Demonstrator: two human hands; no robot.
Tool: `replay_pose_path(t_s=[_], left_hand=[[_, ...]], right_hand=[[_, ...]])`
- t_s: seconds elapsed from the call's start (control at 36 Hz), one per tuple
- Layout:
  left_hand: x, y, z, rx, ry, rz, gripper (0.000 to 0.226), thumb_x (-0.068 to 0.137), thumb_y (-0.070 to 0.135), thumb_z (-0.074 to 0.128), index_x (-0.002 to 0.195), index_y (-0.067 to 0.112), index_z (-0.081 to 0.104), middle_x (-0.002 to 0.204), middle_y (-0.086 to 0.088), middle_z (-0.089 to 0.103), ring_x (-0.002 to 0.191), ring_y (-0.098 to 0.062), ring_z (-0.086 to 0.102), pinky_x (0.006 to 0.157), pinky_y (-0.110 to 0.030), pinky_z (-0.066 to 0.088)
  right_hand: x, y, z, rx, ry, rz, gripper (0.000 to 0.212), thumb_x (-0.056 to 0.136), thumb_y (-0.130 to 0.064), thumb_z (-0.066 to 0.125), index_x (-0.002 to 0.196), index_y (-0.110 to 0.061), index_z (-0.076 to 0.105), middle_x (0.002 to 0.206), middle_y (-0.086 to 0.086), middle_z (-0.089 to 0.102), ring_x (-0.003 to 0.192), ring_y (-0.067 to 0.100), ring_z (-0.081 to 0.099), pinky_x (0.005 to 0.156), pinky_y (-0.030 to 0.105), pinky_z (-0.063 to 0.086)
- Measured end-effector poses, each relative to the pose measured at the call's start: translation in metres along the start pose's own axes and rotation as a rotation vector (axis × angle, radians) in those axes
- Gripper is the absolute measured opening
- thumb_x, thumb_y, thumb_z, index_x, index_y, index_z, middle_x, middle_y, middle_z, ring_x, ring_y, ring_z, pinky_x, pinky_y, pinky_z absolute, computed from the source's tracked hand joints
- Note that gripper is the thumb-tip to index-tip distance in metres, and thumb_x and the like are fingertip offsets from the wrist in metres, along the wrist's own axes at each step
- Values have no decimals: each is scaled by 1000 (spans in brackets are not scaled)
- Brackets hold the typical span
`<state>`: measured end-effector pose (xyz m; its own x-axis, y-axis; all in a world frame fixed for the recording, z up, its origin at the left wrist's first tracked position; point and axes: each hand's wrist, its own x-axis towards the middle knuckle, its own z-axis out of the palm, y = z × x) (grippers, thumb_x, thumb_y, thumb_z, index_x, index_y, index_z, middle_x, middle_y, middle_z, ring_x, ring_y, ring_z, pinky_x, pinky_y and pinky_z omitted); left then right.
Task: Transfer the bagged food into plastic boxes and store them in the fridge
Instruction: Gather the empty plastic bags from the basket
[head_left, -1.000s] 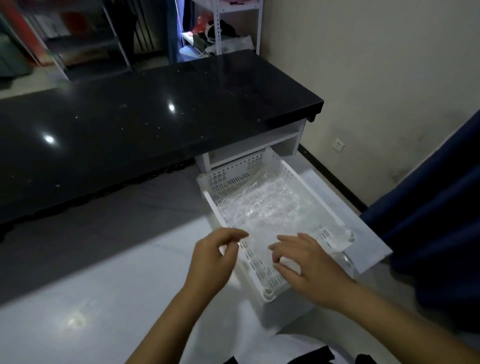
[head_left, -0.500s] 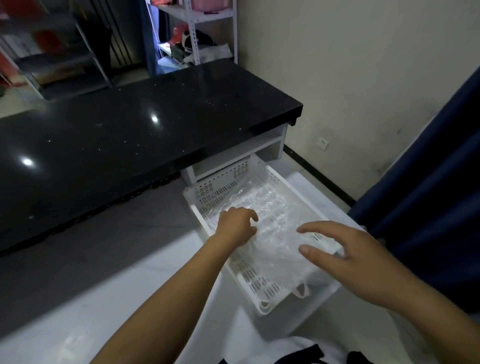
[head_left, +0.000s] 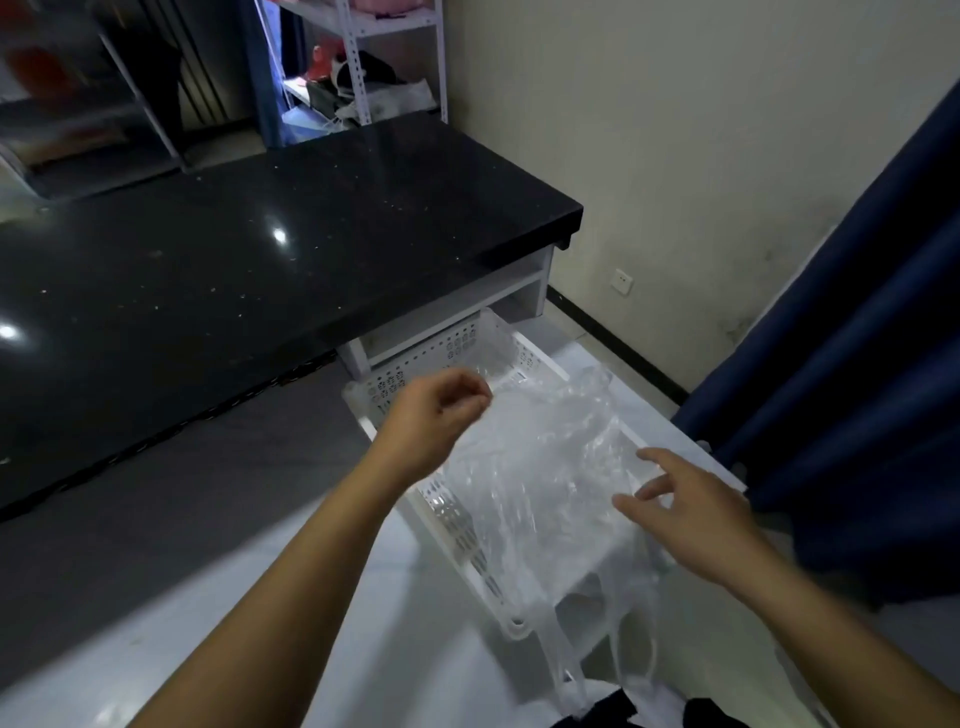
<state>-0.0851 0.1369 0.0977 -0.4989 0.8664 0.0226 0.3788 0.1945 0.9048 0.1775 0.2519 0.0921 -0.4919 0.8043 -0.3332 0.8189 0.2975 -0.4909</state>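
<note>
Left hand (head_left: 434, 415) we're curling onto the top edge of the clear plastic bag (head_left: 540, 483), right hand (head_left: 680, 512) we're hovering with loose fingers at 3 o'clock, bag draping over the white basket (head_left: 452, 525) under the black tabletop (head_left: 260, 249).

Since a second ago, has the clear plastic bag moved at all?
Yes. The left hand pinches the clear plastic bag and has lifted it from the white basket; its handles now hang past the basket's near corner.
</note>
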Motion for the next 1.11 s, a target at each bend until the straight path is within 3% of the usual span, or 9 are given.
replay_pose_path(t_s=[0.36, 0.44, 0.53, 0.58, 0.67, 0.81, 0.89, 0.97, 1.11], left_hand=[[13, -36, -15, 51, 334, -188, 8, 94, 9, 63, 96, 11, 71, 89, 1, 69, 84, -12, 64, 77, -25, 50], [15, -47, -11, 70, 372, -219, 7, 95, 7, 62, 95, 8, 69, 86, 3, 66, 82, -12, 62, 71, -18, 46], [14, -54, -9, 34, 400, -242, 6, 96, 10, 61, 95, 12, 67, 88, 4, 65, 84, -13, 62, 70, -18, 46], [12, -58, -9, -17, 413, -262, 6, 97, 11, 60, 98, 12, 67, 92, 1, 67, 87, -15, 65, 76, -26, 52], [8, -57, -12, -127, 415, -283, 8, 99, 12, 59, 100, 11, 67, 93, -3, 70, 85, -19, 68, 80, -35, 58], [-5, -51, -25, -287, 401, -243, 7, 98, 10, 61, 99, 12, 67, 92, -5, 73, 79, -18, 71, 69, -26, 58], [-10, -46, -38, -354, 426, -199, 10, 96, 7, 63, 94, 15, 68, 88, -3, 73, 74, -18, 70, 67, -28, 60], [-9, -40, -47, -338, 456, -144, 11, 93, 6, 65, 94, 16, 69, 83, 1, 70, 71, -11, 65, 64, -23, 58], [2, -41, -43, -98, 424, -192, 21, 95, 15, 61, 113, 25, 63, 91, 2, 65, 76, -12, 63, 62, -20, 50]], right_hand=[[63, -51, 2, 167, 102, -114, 33, 94, -21, 61, 126, -28, 59, 85, -10, 62, 79, 16, 60, 96, 51, 48], [71, -64, 8, 179, 63, -116, 37, 93, -36, 62, 128, -28, 56, 87, -12, 62, 88, 20, 62, 99, 53, 45], [73, -72, 18, 84, -46, -84, 61, 86, -64, 60, 134, -28, 51, 109, -10, 65, 104, 21, 59, 102, 47, 39], [71, -74, 28, 12, -84, -61, 57, 84, -67, 59, 121, -23, 59, 114, -5, 66, 100, 20, 58, 96, 42, 39], [67, -75, 40, 60, -102, -56, 33, 88, -48, 65, 91, -15, 65, 88, -4, 66, 83, 23, 61, 90, 40, 43], [50, -76, 30, 231, -41, -133, 44, 88, -33, 67, 57, -19, 40, 53, -10, 39, 54, 14, 38, 70, 33, 34], [41, -81, 4, 247, -26, -228, 26, 88, -39, 68, 66, -26, 62, 71, -13, 61, 67, 10, 50, 79, 38, 43], [51, -95, -21, 199, 53, -307, 14, 89, -40, 66, 79, -30, 67, 98, -12, 65, 102, 19, 59, 100, 50, 44], [105, -117, -23, -151, 118, -268, 13, 94, -37, 59, 94, -27, 68, 109, -2, 62, 117, 29, 49, 89, 37, 27]])
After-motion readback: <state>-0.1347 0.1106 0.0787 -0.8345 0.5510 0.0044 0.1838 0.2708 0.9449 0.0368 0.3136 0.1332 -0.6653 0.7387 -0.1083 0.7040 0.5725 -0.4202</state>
